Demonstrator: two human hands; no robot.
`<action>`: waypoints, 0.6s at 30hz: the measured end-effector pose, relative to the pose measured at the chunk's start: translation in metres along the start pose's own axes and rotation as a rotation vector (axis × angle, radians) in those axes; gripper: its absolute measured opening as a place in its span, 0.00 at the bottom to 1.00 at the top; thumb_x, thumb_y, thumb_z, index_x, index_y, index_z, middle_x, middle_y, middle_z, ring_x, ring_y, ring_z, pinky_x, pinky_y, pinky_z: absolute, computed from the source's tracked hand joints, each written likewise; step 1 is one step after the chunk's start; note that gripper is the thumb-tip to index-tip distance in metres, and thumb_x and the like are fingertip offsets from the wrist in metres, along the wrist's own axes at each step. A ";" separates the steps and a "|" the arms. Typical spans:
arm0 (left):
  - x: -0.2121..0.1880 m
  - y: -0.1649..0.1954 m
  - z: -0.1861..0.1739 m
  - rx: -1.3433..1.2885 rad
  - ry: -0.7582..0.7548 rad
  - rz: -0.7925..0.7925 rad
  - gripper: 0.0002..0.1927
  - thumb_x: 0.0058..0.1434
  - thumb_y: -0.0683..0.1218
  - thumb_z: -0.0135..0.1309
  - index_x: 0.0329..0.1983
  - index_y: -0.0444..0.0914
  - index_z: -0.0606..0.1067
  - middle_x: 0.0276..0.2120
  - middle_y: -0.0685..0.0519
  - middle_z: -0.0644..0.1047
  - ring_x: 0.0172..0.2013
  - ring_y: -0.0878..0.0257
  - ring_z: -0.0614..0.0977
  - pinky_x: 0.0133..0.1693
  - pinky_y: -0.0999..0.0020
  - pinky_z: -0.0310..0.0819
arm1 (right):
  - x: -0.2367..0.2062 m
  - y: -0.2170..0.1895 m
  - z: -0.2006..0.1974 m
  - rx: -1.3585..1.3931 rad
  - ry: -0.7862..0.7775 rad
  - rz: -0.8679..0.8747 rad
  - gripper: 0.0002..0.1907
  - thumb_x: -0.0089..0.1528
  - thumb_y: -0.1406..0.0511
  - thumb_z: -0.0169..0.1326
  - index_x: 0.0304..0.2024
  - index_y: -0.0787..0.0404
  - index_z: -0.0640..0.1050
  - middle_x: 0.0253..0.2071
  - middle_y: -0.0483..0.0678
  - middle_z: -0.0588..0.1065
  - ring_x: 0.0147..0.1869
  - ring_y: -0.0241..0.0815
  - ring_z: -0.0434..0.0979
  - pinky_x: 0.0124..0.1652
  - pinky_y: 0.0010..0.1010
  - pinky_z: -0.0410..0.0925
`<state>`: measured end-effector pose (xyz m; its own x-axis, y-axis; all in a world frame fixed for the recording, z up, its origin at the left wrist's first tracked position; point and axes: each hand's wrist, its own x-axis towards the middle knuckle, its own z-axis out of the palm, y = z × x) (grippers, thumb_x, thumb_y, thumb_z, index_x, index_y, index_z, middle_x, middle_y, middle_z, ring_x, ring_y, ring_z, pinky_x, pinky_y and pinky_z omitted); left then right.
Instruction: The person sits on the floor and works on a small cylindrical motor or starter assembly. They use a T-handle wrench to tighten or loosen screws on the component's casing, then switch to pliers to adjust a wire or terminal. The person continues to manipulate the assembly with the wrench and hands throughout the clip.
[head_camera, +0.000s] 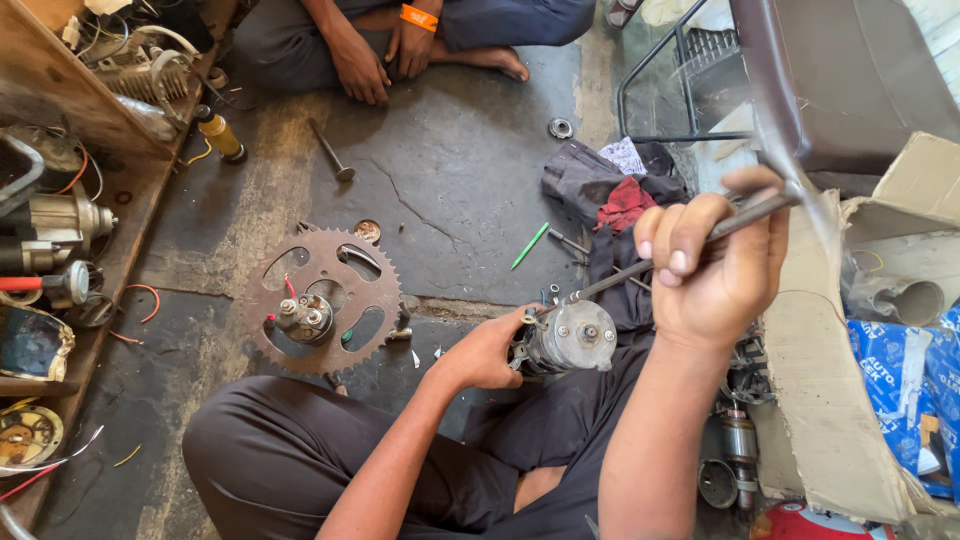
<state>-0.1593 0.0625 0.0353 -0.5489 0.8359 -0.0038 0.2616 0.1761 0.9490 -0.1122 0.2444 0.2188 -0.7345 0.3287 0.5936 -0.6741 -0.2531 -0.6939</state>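
Bare forearms, no sleeves in view — dark grey trousers (perhaps oil-stained) over folded legs.

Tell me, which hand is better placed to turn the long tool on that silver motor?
Right, probably. The right hand already grips the long tool, whose tip meets the silver motor. The left hand clasps the motor, steadying it.

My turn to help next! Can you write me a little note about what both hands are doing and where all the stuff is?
Left hand: fingers wrapped on the round grey motor, steadying it on the lap.
Right hand: gripping a long metal tool, tip at the motor's top edge.
Nearby: rusty sprocket on the floor to the left, green pen, dark rags.
Done: motor held, tool in place.
Left: cannot tell how far the fastener has turned.
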 end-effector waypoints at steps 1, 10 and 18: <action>0.000 0.000 0.000 0.003 0.008 0.005 0.50 0.36 0.39 0.63 0.69 0.44 0.63 0.49 0.44 0.79 0.48 0.47 0.81 0.51 0.61 0.75 | 0.000 0.002 0.004 0.004 0.035 -0.009 0.14 0.81 0.56 0.43 0.56 0.59 0.70 0.24 0.43 0.67 0.21 0.32 0.61 0.32 0.28 0.61; 0.000 -0.002 0.001 -0.011 0.019 0.043 0.51 0.36 0.38 0.63 0.69 0.44 0.63 0.48 0.44 0.80 0.50 0.47 0.81 0.51 0.60 0.75 | -0.003 0.019 0.011 -0.461 0.246 -0.340 0.14 0.76 0.61 0.57 0.45 0.60 0.67 0.39 0.48 0.68 0.35 0.39 0.68 0.39 0.35 0.67; 0.001 -0.003 0.002 -0.004 0.012 0.021 0.52 0.36 0.38 0.62 0.71 0.45 0.62 0.47 0.44 0.80 0.48 0.47 0.82 0.50 0.60 0.75 | 0.000 0.007 -0.006 0.036 -0.085 0.010 0.18 0.79 0.52 0.46 0.51 0.60 0.73 0.23 0.41 0.65 0.22 0.35 0.61 0.34 0.31 0.61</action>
<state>-0.1587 0.0637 0.0316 -0.5526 0.8332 0.0197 0.2698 0.1565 0.9501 -0.1162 0.2480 0.2113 -0.7443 0.2475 0.6203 -0.6678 -0.2887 -0.6861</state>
